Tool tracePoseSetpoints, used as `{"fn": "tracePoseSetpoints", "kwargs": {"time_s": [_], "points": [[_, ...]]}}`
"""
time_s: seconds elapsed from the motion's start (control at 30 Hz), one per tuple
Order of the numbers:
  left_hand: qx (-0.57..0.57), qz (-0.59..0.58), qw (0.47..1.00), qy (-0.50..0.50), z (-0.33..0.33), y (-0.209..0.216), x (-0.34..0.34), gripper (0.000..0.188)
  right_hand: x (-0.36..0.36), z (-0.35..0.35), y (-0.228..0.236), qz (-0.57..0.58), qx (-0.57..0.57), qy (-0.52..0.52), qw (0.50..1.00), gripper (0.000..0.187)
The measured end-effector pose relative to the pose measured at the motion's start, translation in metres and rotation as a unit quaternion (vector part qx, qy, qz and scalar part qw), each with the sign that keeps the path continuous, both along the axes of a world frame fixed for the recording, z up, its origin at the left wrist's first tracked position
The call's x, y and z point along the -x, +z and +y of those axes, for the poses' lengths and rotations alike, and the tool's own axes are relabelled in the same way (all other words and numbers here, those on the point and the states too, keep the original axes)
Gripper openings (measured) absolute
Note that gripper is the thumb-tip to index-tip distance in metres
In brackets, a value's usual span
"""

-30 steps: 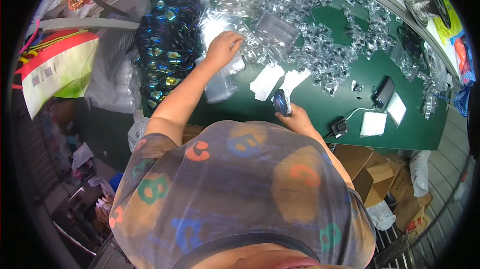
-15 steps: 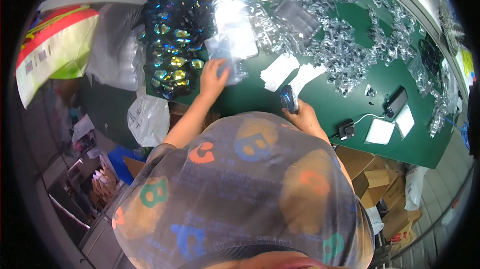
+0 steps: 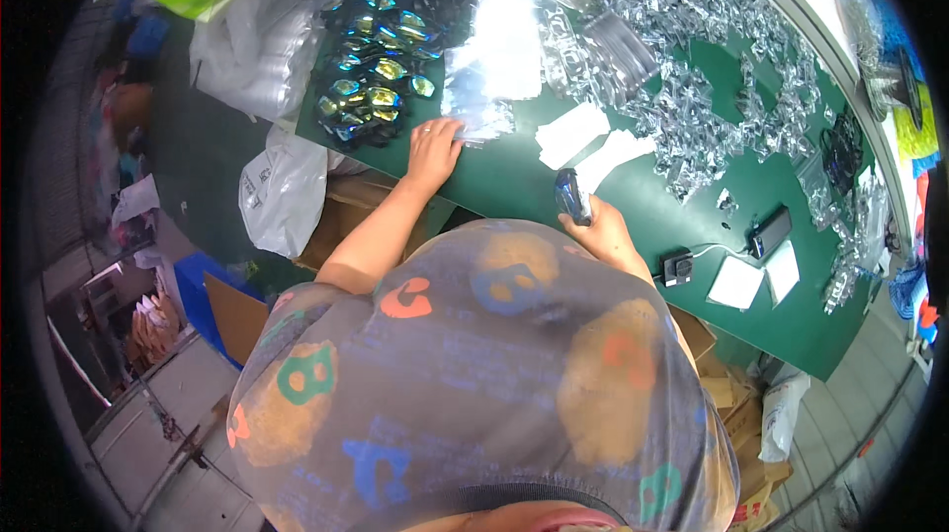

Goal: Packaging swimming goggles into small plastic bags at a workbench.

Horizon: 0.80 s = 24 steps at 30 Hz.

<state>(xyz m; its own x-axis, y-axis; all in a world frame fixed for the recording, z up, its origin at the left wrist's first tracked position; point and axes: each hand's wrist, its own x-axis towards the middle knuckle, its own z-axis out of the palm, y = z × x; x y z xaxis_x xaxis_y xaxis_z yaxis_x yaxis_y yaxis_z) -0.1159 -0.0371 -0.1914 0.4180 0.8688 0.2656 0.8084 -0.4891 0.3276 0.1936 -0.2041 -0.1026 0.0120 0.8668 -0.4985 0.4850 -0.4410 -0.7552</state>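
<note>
My right hand (image 3: pixel 605 233) is closed around a pair of dark, glossy folded sunglasses (image 3: pixel 569 194) with a bluish sheen, held upright just over the near table edge. My left hand (image 3: pixel 433 150) rests palm down, fingers stretched, at the near side of a stack of clear plastic sleeves (image 3: pixel 479 109). Its fingertips are close to the stack; whether they touch it I cannot tell. To the left of the sleeves lie rows of dark sunglasses (image 3: pixel 386 67) with blue, green and gold mirrored lenses. Two fans of white paper slips (image 3: pixel 573 134) lie beyond my right hand.
Many clear crinkled packets (image 3: pixel 692 97) cover the back right of the green table (image 3: pixel 633 265). A black cabled box (image 3: pixel 677 266), a dark device (image 3: pixel 769 232) and white pads (image 3: pixel 735 282) sit at the right. A white plastic bag (image 3: pixel 284 194) hangs at the left edge, near cardboard boxes (image 3: pixel 346 206).
The view has shifted, turning the table clockwise. My left hand has gone from raised and bent over the sleeves to flat at their near side. My right hand still holds the sunglasses.
</note>
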Motion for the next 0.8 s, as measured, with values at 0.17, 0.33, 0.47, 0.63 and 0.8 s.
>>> {"fn": "tracePoseSetpoints", "kwargs": {"time_s": [0.17,0.33,0.47,0.63,0.8], "points": [[0.113,0.065,0.991,-0.035,0.002,0.001,0.011,0.014,0.009,-0.021,0.012,0.002,0.0,-0.013,1.0,0.032],[0.05,-0.013,0.996,-0.071,0.01,0.021,0.011,0.015,0.016,-0.032,0.014,0.018,-0.001,-0.036,0.999,0.034],[0.196,-0.182,0.963,-0.009,0.014,0.066,-0.013,0.019,0.024,-0.026,0.0,0.078,-0.098,-0.161,0.979,0.032],[0.465,-0.355,0.796,-0.155,-0.006,0.134,-0.027,0.027,0.033,0.043,0.094,0.104,-0.212,-0.174,0.956,0.047],[0.497,-0.384,0.742,-0.234,0.0,0.153,-0.027,0.032,0.053,0.079,0.098,0.076,-0.216,-0.089,0.969,0.026]]}}
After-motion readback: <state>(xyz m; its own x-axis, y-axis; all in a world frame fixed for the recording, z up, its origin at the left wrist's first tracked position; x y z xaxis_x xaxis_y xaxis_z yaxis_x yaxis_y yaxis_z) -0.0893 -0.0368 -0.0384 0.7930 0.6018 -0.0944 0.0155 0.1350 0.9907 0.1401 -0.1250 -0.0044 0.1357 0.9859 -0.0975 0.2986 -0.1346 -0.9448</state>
